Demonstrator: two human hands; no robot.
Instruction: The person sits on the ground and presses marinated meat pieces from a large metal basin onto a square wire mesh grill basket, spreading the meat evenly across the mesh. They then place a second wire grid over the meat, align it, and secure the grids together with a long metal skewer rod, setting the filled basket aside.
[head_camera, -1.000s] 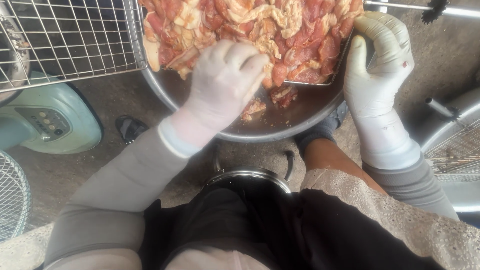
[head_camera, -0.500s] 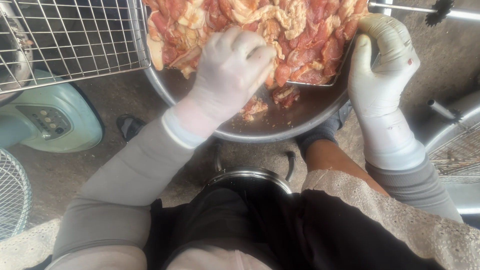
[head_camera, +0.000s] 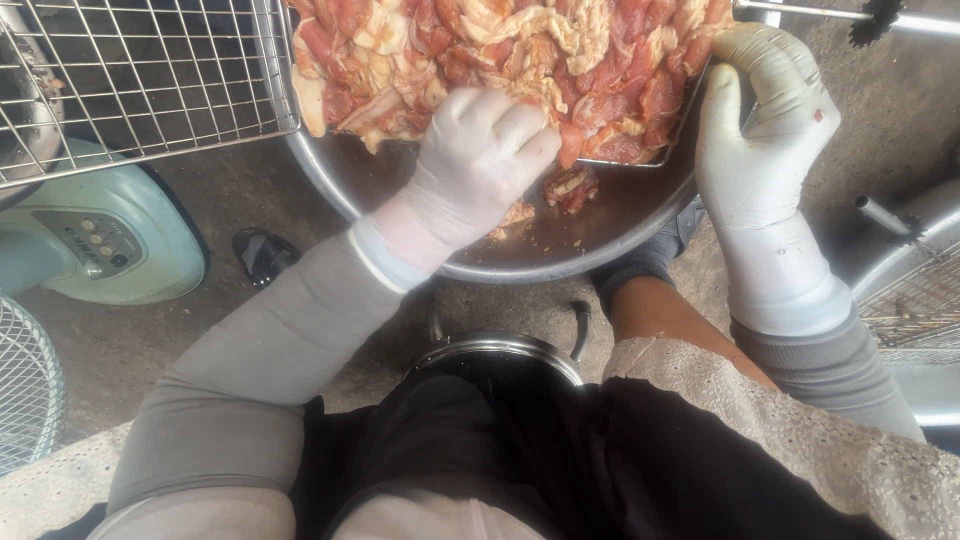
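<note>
**Gloved hands at a bowl of raw meat**

The left hand (head_camera: 480, 165), in a pale glove, reaches forward from a grey sleeve with the forearm slanting up and to the right across the view. Its palm faces down and the fingers (head_camera: 520, 125) curl into the near edge of the raw meat pile (head_camera: 500, 50), knuckles raised. The grip is narrow, closed around a clump of meat beneath the palm, though the piece itself is mostly hidden by the glove.

The right hand (head_camera: 765, 130), also gloved, rises almost straight up from its grey sleeve with the wrist bent slightly inward. Its fingers wrap over the rim of a wire rack (head_camera: 640, 160) that lies in the meat at the right side of the steel bowl (head_camera: 590, 235); the thumb runs along the left side of the hand, beside the bowl. The grip is closed on that rack edge.

The meat, pink and red with pale fat, fills the far part of the bowl, and a few loose pieces (head_camera: 572, 185) lie on the bare metal nearer the person, just right of the left hand. A wire grill (head_camera: 140, 80) overlaps the bowl's left rim. Below it sits a pale green fan base (head_camera: 100, 240) on the concrete floor (head_camera: 290, 210). A round metal pot rim (head_camera: 495, 350) shows between the knees.
</note>
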